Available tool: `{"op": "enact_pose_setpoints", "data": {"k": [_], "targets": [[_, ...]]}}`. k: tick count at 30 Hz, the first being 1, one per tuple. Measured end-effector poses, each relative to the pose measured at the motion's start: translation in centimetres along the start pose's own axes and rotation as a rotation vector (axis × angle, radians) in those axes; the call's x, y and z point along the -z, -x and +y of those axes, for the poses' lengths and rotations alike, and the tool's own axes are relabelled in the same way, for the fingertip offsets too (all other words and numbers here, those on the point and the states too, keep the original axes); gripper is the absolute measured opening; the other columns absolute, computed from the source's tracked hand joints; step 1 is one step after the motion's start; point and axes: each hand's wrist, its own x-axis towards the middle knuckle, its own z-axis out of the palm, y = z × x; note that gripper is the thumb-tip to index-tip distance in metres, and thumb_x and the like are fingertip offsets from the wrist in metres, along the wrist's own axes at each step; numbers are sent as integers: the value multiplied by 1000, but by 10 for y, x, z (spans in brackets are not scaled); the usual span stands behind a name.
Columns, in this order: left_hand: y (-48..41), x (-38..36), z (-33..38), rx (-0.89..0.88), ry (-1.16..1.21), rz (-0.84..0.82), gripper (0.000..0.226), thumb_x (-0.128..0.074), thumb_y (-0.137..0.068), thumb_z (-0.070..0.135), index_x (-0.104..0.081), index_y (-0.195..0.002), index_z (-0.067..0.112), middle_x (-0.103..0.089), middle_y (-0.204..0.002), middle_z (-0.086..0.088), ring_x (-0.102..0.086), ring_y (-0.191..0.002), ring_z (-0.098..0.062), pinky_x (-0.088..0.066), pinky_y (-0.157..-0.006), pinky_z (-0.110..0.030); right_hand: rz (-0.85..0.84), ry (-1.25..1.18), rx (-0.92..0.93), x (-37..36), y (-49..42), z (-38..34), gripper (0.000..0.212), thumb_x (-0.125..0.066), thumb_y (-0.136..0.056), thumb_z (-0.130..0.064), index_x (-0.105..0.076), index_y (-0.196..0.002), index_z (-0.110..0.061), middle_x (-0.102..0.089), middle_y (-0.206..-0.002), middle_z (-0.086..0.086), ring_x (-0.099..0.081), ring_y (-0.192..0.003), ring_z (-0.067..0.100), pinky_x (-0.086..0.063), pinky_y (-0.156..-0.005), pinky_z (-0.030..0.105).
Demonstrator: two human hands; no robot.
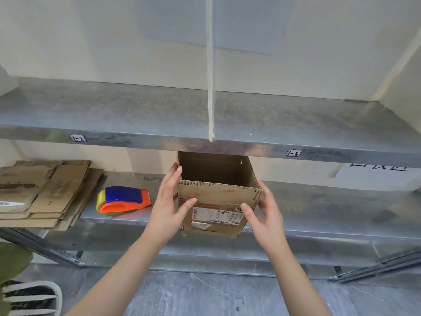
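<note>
1. The box [216, 208] stands open-topped at centre frame on the lower shelf [330, 208], its front at the edge. It looks neither fully pushed in nor lifted off.
2. The left hand [168, 201] lies spread against its left corner. The right hand [264, 213] is spread at the right corner, and contact there is unclear.
3. A tape dispenser [123, 199] and flat cardboard [45, 192] lie left.
4. The upper shelf [136, 115] overhangs the box, likely blocking a straight lift.

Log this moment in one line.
left hand, right hand: on cardboard box sides | box: open-topped, at lower shelf | beside: tape dispenser
</note>
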Motion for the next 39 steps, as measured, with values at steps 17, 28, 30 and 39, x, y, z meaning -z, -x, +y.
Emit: {"op": "enact_pose_setpoints", "data": {"k": [17,28,30,39], "targets": [[-18,2,9,210,138,-216,30,-68,-86,38,-58,-114,46,-47,-123,18,-43,-123,-3,-44,-104,-36,0,30,-141,19,-11,2,36,-72,-77,-56,-68,-102,-31,-41,-130,-26,-46,-122,-4,-43,-100,25],[-79,4,0,355,221,-615,110,-87,-68,25,-12,-143,54,-27,-145,17,-33,-132,-13,-28,-113,-35,-315,-47,-296,56,-68,8,103,-90,-63,-25,-30,-141,-54,-34,-145,-12,-49,-123,19,-54,-89,32],[-79,0,-5,288,171,-606,94,-87,-67,31,-29,-137,54,-34,-144,14,-36,-132,-12,-30,-114,-35,-299,-37,-266,58,-68,10,90,-86,-62,-27,-39,-135,-52,-39,-144,-14,-53,-121,19,-54,-84,27],[-45,-30,-30,162,79,-458,83,-83,-73,28,-37,-135,55,-14,-159,4,0,-141,8,-16,-115,-25,-175,134,-265,46,-39,32,75,-83,-76,-19,-45,-131,-52,-49,-133,-24,-48,-127,16,-43,-107,38]]}}
